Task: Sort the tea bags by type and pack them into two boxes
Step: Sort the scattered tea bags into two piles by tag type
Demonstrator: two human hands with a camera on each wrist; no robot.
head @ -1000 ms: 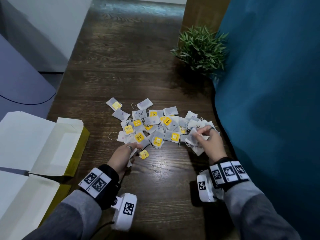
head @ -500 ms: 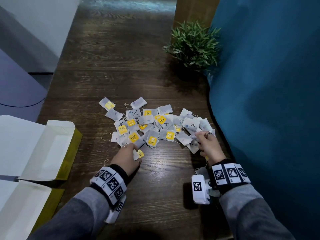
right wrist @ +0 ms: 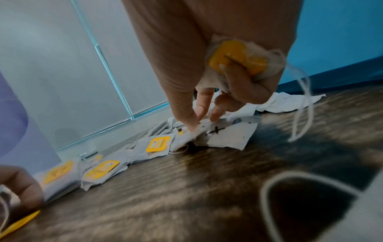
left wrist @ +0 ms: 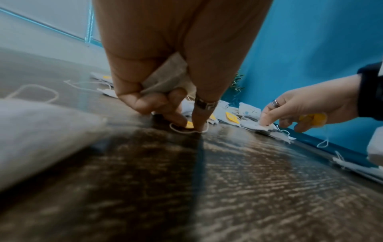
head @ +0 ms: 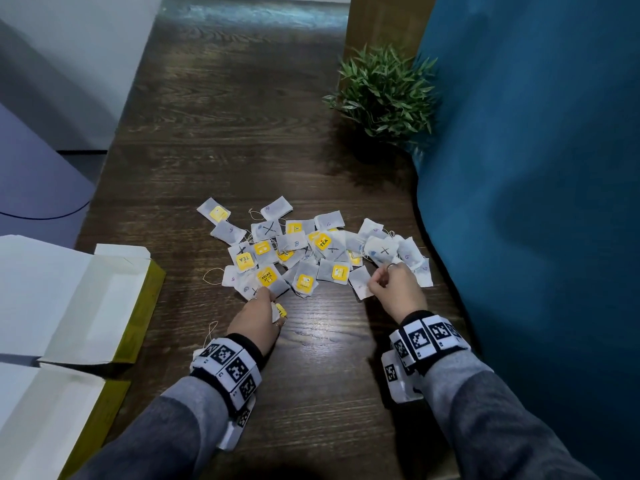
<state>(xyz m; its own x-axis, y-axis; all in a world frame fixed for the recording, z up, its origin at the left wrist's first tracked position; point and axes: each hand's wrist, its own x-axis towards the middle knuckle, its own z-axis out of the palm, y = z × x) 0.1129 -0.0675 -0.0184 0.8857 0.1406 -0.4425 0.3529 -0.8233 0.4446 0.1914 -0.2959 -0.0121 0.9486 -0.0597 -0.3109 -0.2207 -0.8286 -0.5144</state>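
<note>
Left hand clutching a tea bag in palm, right hand clutching a yellow-tagged bag, both fingertips on tea bag pile, dark table

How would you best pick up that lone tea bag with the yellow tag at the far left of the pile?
Pinch the white paper tea bag with the yellow tag at its bare far-left corner, from above on the left: it lies flat and apart on the dark wooden table, nothing overlapping there.

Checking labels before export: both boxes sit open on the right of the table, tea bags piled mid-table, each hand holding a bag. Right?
One slip: the boxes sit open on the left of the table, not the right, as the head view shows. The tea bags are piled mid-table, and the left hand and right hand each hold a bag.
</note>
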